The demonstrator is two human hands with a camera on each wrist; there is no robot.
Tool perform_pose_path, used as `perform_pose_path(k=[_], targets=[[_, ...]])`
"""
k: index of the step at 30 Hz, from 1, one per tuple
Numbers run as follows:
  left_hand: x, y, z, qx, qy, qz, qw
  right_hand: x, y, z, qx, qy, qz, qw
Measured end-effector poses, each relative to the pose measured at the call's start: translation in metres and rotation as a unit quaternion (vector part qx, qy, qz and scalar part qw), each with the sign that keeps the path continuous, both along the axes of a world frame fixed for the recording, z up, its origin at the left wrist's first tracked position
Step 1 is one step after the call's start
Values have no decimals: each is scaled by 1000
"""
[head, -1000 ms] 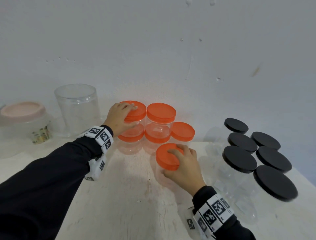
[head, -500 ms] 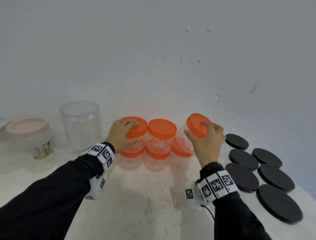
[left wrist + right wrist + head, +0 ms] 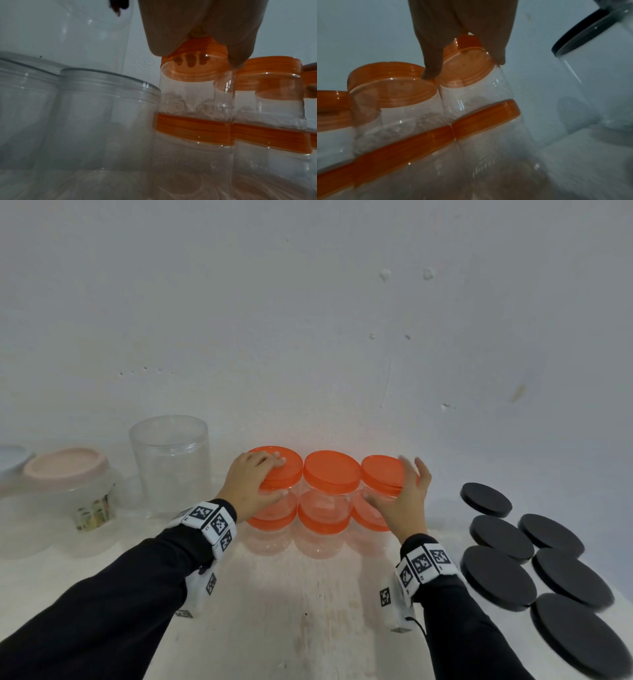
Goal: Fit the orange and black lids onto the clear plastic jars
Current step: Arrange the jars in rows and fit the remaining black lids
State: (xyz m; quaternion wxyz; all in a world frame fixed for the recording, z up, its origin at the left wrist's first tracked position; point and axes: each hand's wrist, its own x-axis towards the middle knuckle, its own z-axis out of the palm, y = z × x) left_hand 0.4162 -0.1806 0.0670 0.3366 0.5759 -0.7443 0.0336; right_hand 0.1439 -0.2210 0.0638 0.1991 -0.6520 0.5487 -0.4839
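Clear jars with orange lids stand in a row of three stacks, two high, against the wall. My left hand (image 3: 270, 479) grips the top left jar's orange lid (image 3: 289, 463), fingers over the top and thumb on the rim; the left wrist view shows this hand (image 3: 197, 44) on the lid (image 3: 193, 70). My right hand (image 3: 399, 489) holds the top right jar at its orange lid (image 3: 378, 474), thumb and fingers either side of the rim (image 3: 471, 75). The top middle jar (image 3: 330, 474) stands untouched. Several black lids (image 3: 496, 577) sit on larger clear jars at the right.
A tall open clear jar (image 3: 169, 463) and a pink-lidded container (image 3: 68, 474) stand at the left. More open clear jars (image 3: 102, 115) are close beside my left wrist. The white wall is right behind the stacks. Bare tabletop (image 3: 308, 611) lies in front.
My right hand lifted an orange-lidded jar from the table front and set it upright on the right lower jar. My left hand stayed on the top left lid.
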Motion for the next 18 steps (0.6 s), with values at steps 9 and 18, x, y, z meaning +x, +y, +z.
perform_pose_path(k=[9, 18], targets=[[0, -1, -1, -1, -5, 0, 1000, -4, -3, -31, 116, -176, -1, 978], [0, -1, -2, 0, 3, 0, 1000, -10, -5, -38, 154, -138, 24, 978]])
